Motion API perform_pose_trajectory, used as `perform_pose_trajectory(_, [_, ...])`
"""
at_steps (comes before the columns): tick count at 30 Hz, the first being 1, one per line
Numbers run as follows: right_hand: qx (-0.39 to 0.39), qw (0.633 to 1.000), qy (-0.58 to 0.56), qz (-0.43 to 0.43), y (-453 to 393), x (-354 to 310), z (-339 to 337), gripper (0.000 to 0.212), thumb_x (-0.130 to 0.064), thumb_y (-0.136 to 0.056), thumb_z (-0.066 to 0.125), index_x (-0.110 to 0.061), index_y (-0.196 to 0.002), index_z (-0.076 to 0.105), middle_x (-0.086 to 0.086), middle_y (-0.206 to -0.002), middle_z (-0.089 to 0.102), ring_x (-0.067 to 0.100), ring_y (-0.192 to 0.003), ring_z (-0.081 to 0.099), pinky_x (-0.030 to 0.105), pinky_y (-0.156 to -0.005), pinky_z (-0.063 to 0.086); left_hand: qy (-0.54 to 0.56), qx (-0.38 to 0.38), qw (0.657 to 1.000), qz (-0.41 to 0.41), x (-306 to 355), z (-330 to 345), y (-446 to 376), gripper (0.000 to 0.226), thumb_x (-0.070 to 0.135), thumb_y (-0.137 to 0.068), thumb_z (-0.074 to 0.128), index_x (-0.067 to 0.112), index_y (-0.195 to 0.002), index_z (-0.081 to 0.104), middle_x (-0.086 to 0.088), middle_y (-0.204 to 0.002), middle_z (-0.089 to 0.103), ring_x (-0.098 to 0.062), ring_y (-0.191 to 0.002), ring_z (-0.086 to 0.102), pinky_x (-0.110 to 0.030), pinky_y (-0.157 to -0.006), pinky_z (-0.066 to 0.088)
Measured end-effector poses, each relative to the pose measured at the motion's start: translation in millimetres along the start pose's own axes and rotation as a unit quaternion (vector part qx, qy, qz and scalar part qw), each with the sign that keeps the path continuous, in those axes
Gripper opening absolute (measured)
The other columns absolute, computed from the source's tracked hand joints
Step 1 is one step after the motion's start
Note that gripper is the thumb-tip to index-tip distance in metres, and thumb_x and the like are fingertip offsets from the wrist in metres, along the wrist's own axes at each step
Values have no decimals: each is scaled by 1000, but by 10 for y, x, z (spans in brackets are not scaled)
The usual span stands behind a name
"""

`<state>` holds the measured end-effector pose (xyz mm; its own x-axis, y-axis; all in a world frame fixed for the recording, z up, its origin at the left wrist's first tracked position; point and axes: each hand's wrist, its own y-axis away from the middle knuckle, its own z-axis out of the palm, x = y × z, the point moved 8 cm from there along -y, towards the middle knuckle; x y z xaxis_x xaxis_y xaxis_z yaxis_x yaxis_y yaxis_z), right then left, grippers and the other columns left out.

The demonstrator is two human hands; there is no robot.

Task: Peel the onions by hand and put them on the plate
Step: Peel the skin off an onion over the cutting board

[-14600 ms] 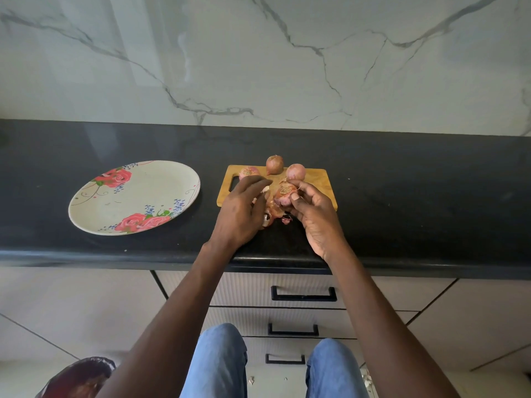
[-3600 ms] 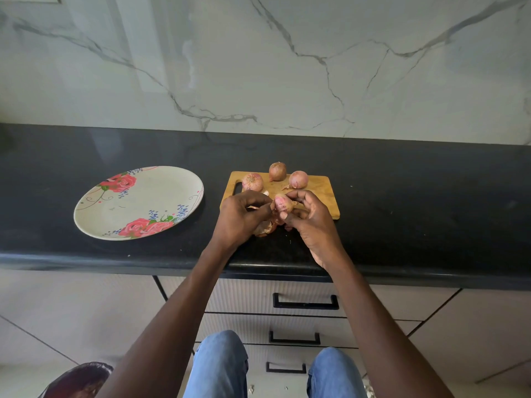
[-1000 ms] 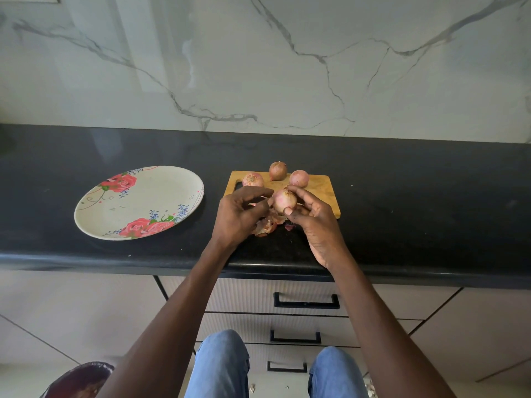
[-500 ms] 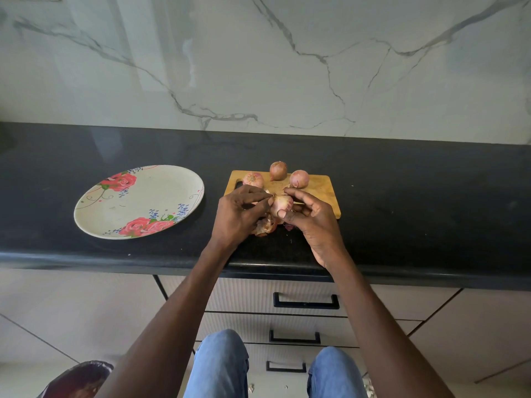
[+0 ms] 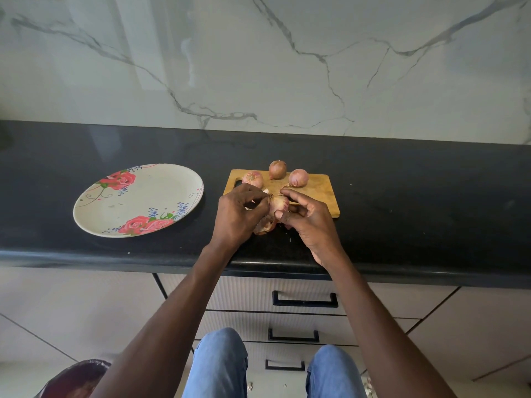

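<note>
A small pink onion (image 5: 278, 204) sits between both hands above the near edge of a wooden cutting board (image 5: 316, 191). My right hand (image 5: 307, 222) grips it with thumb and curled fingers. My left hand (image 5: 237, 215) pinches at its skin on the left side. Three more onions rest at the back of the board: one on the left (image 5: 253, 179), one in the middle (image 5: 277, 169), one on the right (image 5: 298, 177). Loose peels (image 5: 264, 226) lie on the counter under my hands. The floral plate (image 5: 138, 199) lies to the left with nothing on it.
The black counter (image 5: 416, 211) runs the full width, with a marble wall behind. Drawers with black handles (image 5: 304, 300) are below the counter edge. A dark bag (image 5: 74, 377) sits on the floor at the lower left.
The held onion has been turned and lowered slightly between my hands. More pale flesh shows than 14.6 s ago, and peels have gathered below.
</note>
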<state>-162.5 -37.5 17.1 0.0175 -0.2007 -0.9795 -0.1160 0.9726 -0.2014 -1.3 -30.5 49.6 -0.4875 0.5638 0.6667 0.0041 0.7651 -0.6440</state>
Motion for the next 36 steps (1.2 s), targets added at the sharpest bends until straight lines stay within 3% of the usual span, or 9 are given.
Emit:
perform_pose_trajectory(4, [5, 1000, -21, 7, 12, -8, -19, 48, -1, -87, 75, -19, -130, 65, 4, -125, 70, 14, -107, 68, 21, -73, 55, 19, 0, 1000, 11, 36, -8, 2, 9, 6, -90, 73, 3, -97, 78, -4, -94, 73, -13, -88, 67, -14, -71, 50])
perform_pose_trajectory(12, [5, 1000, 4, 7, -9, 13, -19, 51, -1, -87, 75, -16, -134, 63, 6, -130, 67, 18, -116, 65, 24, -82, 56, 18, -5, 1000, 9, -12, 4, -4, 10, 6, -89, 73, 3, -96, 79, -3, -93, 72, -16, -86, 67, -36, -72, 56])
perform_pose_trajectory(15, [5, 1000, 16, 4, -9, 18, -20, 52, -1, -87, 74, -15, -136, 62, 3, -134, 65, 17, -121, 63, 27, -88, 57, 15, -9, 1000, 9, -19, 12, 4, 10, 7, -89, 72, 4, -96, 79, -3, -93, 72, -18, -85, 67, -40, -71, 56])
perform_pose_trajectory(19, [6, 1000, 10, 5, -6, 15, -25, 50, -2, -91, 71, -14, -138, 61, 1, -135, 64, 14, -119, 63, 23, -80, 55, 46, -13, 999, -5, -29, 12, 2, 13, 12, -89, 72, 4, -97, 78, -4, -95, 73, -17, -91, 67, -41, -76, 56])
perform_pose_trajectory(24, [6, 1000, 17, 10, -6, 12, -39, 47, -2, -94, 66, -13, -139, 59, -5, -135, 63, 5, -117, 62, 24, -84, 56, 65, -23, 997, -24, -55, 26, -11, 11, 12, -90, 73, 5, -97, 78, -3, -95, 73, -17, -92, 67, -45, -80, 56])
perform_pose_trajectory(27, [6, 1000, 21, 12, -4, 23, -43, 47, -1, -94, 66, -12, -139, 59, -4, -132, 64, 4, -109, 64, 23, -81, 56, 53, -29, 998, -15, -47, 31, -4, 11, 12, -90, 72, 3, -94, 77, -4, -93, 73, -17, -88, 67, -44, -78, 55])
perform_pose_trajectory(31, [5, 1000, 25, 13, -16, 34, -37, 48, -2, -93, 67, -12, -139, 60, 0, -133, 65, 11, -114, 65, 20, -79, 54, 34, -25, 999, -6, 1, 30, 5, 15, 17, -87, 70, 3, -89, 77, -3, -89, 72, -15, -84, 66, -39, -73, 55])
perform_pose_trajectory(34, [2, 999, 35, 10, -19, 28, -25, 47, -6, -93, 68, -13, -139, 60, -1, -136, 64, 10, -121, 62, 24, -89, 56, 13, -27, 1000, 6, 30, 46, 17, 14, 15, -87, 70, 2, -91, 75, -5, -90, 70, -17, -82, 65, -40, -70, 55])
perform_pose_trajectory(36, [0, 1000, 28, 12, -15, 14, -5, 46, -6, -93, 68, -13, -138, 61, -1, -132, 66, 10, -118, 63, 24, -87, 56, -8, -25, 1000, 12, 43, 47, 28, 11, 10, -88, 71, 2, -94, 75, -5, -94, 70, -17, -82, 65, -36, -71, 55])
